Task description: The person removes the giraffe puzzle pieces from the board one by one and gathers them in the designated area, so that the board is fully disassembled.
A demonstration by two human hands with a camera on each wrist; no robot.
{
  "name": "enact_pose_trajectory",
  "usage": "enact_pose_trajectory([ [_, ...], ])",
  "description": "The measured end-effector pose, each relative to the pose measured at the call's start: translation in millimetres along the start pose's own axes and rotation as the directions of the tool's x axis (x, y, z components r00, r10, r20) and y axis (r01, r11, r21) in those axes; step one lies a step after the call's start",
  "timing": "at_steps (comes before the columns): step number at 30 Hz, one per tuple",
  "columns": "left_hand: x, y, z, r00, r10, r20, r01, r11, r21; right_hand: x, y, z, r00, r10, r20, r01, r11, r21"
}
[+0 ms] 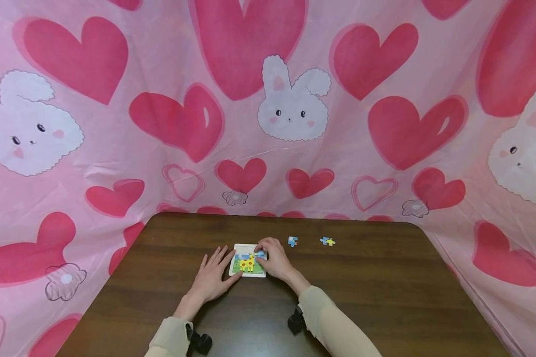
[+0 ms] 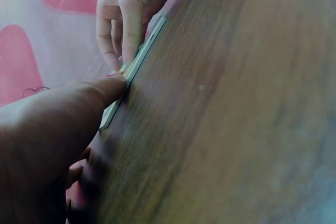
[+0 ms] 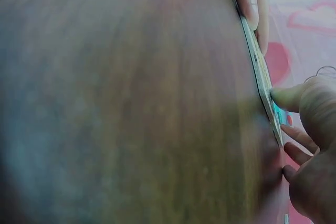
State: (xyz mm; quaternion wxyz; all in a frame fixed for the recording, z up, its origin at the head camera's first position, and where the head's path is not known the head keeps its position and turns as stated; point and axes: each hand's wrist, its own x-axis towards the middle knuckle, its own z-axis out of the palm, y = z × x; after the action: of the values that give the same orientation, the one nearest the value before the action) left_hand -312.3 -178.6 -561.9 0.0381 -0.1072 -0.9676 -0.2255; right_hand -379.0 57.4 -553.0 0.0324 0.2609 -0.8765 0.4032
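A small jigsaw puzzle in a white tray point(image 1: 247, 274) lies on the table, its picture a yellow giraffe point(image 1: 246, 264) with red spots on green under a blue sky. My left hand point(image 1: 212, 280) lies at the tray's left side, fingers spread and straight, thumb on the lower edge. Over the tray's right part, my right hand point(image 1: 274, 259) pinches a bluish puzzle piece point(image 1: 259, 254) between thumb and fingers. In the right wrist view a bit of that blue piece point(image 3: 282, 114) shows beyond the thumb. The tray's upper strip shows pale and bare.
Two loose puzzle pieces lie right of the tray, a blue one point(image 1: 292, 241) and a blue and yellow one point(image 1: 327, 241) farther right. The brown wooden table point(image 1: 375, 287) meets a pink curtain point(image 1: 295, 163) with hearts and rabbits at its back and sides.
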Motion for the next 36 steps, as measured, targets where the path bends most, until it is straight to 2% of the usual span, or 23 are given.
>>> enact_pose_trajectory([
  [9, 0.7, 1.9, 1.1, 1.0, 0.007, -0.015, -0.007, 1.0, -0.001, -5.6, -4.3, 0.3, 0.999, -0.024, -0.027, 0.022, 0.997, -0.076],
  [17, -0.4, 2.2, 1.0, 1.0, -0.001, -0.01, 0.001, 1.0, -0.008, -6.1, -1.9, 2.7, 0.995, 0.066, -0.069, -0.066, 0.998, -0.01],
  [24, -1.9, 1.9, 1.2, 1.0, -0.001, -0.01, 0.001, 1.0, -0.012, -6.9, -0.7, 5.0, 0.993, 0.051, -0.106, -0.056, 0.998, -0.038],
  [29, -2.1, 2.0, 0.4, 1.0, -0.001, -0.011, 0.001, 1.0, -0.013, -7.6, -1.0, 6.1, 0.986, 0.07, -0.152, -0.081, 0.995, -0.064],
  [36, -1.9, 1.9, -0.1, 1.0, -0.004, -0.013, 0.004, 1.0, -0.013, -6.7, 1.2, 3.4, 0.986, 0.093, -0.137, -0.089, 0.995, 0.032],
])
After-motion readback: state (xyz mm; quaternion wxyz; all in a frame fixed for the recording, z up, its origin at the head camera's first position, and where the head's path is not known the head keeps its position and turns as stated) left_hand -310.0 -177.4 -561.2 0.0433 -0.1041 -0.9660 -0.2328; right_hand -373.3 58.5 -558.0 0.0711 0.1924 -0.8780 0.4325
